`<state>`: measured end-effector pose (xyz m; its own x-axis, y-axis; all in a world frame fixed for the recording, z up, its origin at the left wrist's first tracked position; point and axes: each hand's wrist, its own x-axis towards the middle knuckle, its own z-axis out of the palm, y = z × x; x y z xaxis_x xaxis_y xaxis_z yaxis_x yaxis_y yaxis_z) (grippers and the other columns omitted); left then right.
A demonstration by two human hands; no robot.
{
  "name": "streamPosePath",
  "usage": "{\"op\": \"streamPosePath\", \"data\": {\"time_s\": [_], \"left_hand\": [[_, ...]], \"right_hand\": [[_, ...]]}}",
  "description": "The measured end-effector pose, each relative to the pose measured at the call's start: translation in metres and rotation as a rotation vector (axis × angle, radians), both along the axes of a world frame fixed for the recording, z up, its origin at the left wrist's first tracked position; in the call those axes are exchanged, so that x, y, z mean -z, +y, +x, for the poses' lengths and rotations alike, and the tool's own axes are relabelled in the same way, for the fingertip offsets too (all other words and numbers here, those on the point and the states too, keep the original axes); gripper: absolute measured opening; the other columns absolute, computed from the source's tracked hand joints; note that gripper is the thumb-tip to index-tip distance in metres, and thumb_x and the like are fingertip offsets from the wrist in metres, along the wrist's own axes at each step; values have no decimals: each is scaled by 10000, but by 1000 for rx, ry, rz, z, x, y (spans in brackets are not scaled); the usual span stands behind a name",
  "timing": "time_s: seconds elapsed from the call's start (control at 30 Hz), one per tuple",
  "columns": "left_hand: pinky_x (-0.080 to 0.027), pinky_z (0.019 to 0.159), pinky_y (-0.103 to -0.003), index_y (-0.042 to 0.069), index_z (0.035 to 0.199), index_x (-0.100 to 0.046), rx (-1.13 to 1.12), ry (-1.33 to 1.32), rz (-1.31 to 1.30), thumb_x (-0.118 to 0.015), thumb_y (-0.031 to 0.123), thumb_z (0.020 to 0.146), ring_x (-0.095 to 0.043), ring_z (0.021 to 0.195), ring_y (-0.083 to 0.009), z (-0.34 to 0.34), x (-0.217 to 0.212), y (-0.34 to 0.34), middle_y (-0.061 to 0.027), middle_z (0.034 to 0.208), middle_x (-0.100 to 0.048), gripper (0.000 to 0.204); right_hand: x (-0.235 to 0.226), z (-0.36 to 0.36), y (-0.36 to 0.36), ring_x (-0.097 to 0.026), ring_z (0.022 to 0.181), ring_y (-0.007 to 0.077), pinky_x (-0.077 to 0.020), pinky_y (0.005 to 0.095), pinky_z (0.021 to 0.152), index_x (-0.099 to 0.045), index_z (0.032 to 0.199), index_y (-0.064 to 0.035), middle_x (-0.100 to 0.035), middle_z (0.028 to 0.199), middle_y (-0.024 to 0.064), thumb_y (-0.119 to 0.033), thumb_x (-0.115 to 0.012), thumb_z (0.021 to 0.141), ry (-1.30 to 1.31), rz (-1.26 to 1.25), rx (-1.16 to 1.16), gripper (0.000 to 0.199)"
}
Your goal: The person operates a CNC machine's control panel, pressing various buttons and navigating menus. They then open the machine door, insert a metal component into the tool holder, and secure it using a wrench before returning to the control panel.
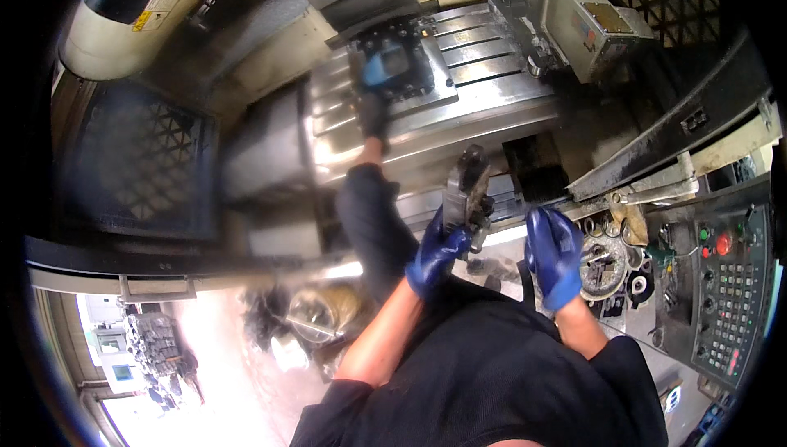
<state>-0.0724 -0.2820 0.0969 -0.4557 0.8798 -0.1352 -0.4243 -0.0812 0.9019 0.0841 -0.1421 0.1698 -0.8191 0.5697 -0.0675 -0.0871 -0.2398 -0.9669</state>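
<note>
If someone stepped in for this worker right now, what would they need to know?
Left hand: gripping a grey metal part, held up in front of the machine table.
Right hand: fingers curled, nothing seen in it, beside a tray of round parts and the control panel.
Another arm reaches to the fixture on the table.
The part is in hand and not yet set down anywhere.

Open space lies between the slotted steel machine table (492, 94) and grey control panel (730, 291) (another person's dark-sleeved arm (369, 209) crosses the left approach).
</note>
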Motion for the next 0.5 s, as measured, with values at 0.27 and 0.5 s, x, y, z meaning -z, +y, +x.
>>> {"op": "streamPosePath", "data": {"time_s": [0.27, 0.5], "left_hand": [[-502, 817, -291, 8, 1441, -407, -25, 10, 39, -726, 378, 867, -573, 1059, -164, 7, 2, 10, -98, 1287, -580, 753], [-474, 918, -323, 11, 1460, -380, -1, 42, 50, -740, 453, 837, -561, 1135, -196, 2, -17, 10, -112, 1331, -555, 844]], "right_hand": [[5, 6, 4, -680, 806, 157, -534, 286, 753, -679, 1070, 1, -733, 885, 107, -146, -694, 912, -141, 64, -53, 217], [-1, -4, -3, -690, 753, 173, -524, 274, 678, -742, 942, -34, -729, 811, 75, -164, -718, 891, -196, 53, -11, 142]]}}
